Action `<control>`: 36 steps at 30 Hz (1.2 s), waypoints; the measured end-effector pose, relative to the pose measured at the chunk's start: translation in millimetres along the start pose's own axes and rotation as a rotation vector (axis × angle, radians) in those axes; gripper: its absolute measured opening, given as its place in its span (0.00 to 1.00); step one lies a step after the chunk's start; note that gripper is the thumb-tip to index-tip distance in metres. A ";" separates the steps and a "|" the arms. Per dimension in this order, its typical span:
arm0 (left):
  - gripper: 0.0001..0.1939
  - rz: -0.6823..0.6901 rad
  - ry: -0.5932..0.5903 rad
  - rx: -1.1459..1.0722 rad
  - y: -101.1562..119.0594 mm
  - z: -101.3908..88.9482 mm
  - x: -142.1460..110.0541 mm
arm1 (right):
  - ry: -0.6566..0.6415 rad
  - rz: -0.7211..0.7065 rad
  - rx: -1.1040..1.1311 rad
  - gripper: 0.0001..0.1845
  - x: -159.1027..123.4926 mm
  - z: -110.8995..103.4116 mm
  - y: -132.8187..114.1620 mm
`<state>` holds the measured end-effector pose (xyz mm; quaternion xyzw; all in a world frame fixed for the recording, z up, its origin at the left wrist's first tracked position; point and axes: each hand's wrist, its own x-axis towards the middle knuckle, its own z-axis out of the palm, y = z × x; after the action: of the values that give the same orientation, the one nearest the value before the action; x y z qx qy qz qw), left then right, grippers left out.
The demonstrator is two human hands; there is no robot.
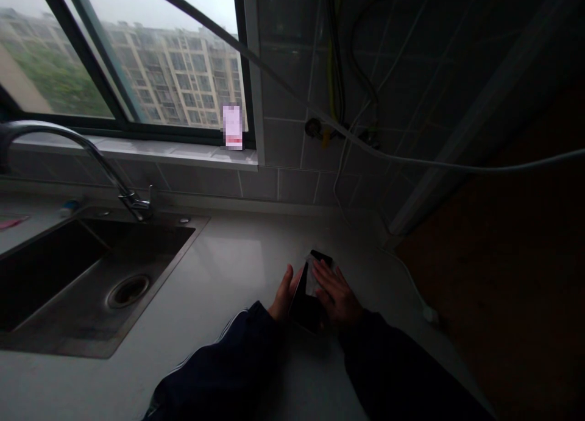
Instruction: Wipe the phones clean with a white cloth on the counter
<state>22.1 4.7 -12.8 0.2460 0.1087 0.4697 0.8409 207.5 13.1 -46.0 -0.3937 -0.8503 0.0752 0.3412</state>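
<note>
A flat black phone [303, 310] is tilted above the counter. My left hand [285, 294] grips its left side, thumb pointing up and the other fingers partly hidden behind it. Over the phone's dark face lies a thin, pale wipe [311, 284]. The fingers of my right hand [337, 294] press this wipe against the phone. The far end of the phone shows beyond my fingertips. Dim light hides fine details of the phone and the underside of my right hand.
A steel sink [158, 281] with a chrome faucet [103, 162] is at the left. The white counter [219, 299] runs below the window. A blurred pink-and-white item [233, 127] stands on the sill. A pale cable [425, 162] crosses at right, above the counter's level.
</note>
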 end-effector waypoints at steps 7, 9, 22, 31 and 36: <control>0.38 0.001 0.056 -0.016 -2.7 -10.0 4.4 | -0.027 -0.100 0.036 0.30 -1.5 -1.7 -2.5; 0.39 -0.024 0.084 -0.016 -2.8 -12.2 5.3 | -0.048 -0.125 0.042 0.32 -1.4 -3.5 -6.1; 0.37 -0.066 0.134 -0.029 -6.2 -11.3 4.0 | -0.137 -0.219 0.014 0.31 -0.5 -8.6 -24.0; 0.36 -0.037 0.093 -0.022 -0.4 -8.6 2.5 | -0.067 -0.075 -0.049 0.33 1.6 -7.6 -21.1; 0.36 -0.056 0.223 -0.023 -3.4 -12.9 3.8 | -0.173 -0.239 0.060 0.34 -1.0 -12.6 -39.2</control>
<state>21.2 10.5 -25.4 0.1795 0.2032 0.4716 0.8391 191.7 -16.0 -21.5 -0.2715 -0.9146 0.0930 0.2850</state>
